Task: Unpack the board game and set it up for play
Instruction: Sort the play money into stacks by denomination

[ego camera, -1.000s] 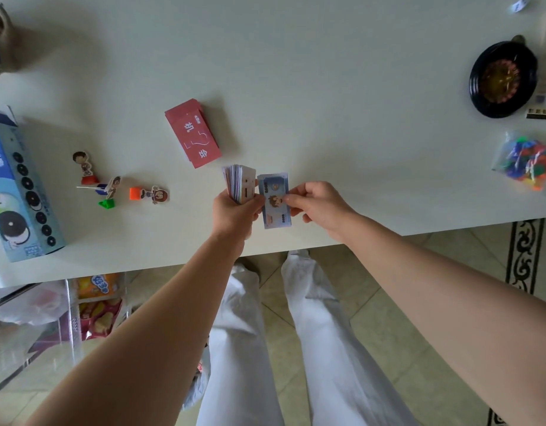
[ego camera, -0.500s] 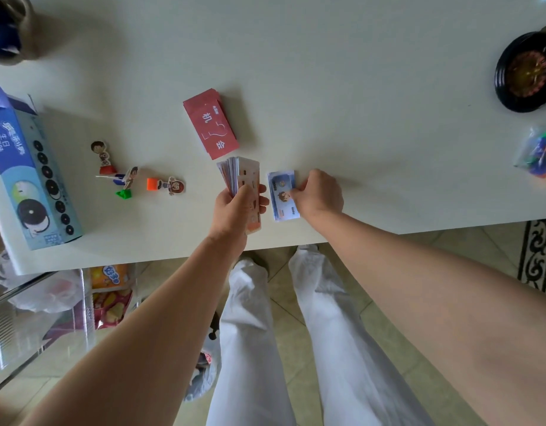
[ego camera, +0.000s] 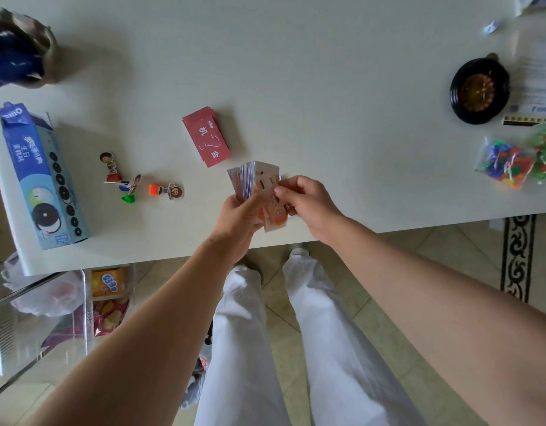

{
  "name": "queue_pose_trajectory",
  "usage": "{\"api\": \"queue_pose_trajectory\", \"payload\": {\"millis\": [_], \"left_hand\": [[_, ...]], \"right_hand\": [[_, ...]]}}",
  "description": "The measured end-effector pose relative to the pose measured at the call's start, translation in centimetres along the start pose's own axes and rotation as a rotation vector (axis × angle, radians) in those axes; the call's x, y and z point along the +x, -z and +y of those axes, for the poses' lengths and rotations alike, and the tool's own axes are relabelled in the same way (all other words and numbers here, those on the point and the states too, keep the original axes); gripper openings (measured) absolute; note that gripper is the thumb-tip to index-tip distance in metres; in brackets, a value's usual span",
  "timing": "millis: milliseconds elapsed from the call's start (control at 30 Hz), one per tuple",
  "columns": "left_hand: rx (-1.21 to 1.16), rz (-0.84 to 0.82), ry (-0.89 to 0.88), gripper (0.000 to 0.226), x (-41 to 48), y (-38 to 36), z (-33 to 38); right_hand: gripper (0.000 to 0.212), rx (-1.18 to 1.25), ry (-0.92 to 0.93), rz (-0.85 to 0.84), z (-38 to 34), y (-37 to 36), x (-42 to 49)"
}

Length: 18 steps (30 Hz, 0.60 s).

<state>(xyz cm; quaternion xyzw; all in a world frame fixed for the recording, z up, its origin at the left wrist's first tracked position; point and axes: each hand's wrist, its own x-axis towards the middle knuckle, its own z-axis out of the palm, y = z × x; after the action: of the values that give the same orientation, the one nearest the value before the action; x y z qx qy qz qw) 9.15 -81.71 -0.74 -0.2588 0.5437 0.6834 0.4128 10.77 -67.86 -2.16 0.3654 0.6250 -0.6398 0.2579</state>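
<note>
Two hands meet just below the middle of the frame, over the near edge of the table (ego camera: 327,72). The left hand (ego camera: 238,216) grips a fanned stack of cards (ego camera: 250,176) from below, fingers curled round its lower end. The right hand (ego camera: 308,201) has come back to the stack. Half a second ago it was pressing a blue card flat on the table just right of the stack. Now its fingers (ego camera: 279,190) and thumb pinch the orange card (ego camera: 271,210) on the face of the stack, and that card sits askew, with its lower corner sticking out past the others. The blue card can no longer be made out; the right hand covers that spot.

Up and left of the stack, a red deck (ego camera: 206,136) lies flat on the table, apart from the hands and in the same place as before. Further left lie three small figures (ego camera: 129,189) on coloured bases, unmoved, and beyond them a blue box (ego camera: 41,176) lies at the left edge of the frame. At upper right sits a black wheel (ego camera: 479,90), and below it a clear bag of coloured pieces (ego camera: 508,162). Both are well apart from the hands.
</note>
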Motion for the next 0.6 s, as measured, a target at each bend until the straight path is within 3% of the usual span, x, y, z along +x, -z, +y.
{"api": "queue_pose_trajectory", "payload": {"millis": [200,367,600], "left_hand": [[0.003,0.047,0.001,0.025,-2.1,-1.7,1.2],[-0.012,0.091,0.008,0.022,-2.8,-2.4,2.1],[-0.05,0.076,-0.003,0.019,-3.8,-3.0,2.7]], "right_hand": [[0.01,0.021,-0.054,0.166,-1.0,0.4,-1.7],[0.023,0.009,-0.057,0.053,-2.3,1.3,-3.3],[0.005,-0.024,0.008,0.1,-3.3,2.7,-4.9]]}}
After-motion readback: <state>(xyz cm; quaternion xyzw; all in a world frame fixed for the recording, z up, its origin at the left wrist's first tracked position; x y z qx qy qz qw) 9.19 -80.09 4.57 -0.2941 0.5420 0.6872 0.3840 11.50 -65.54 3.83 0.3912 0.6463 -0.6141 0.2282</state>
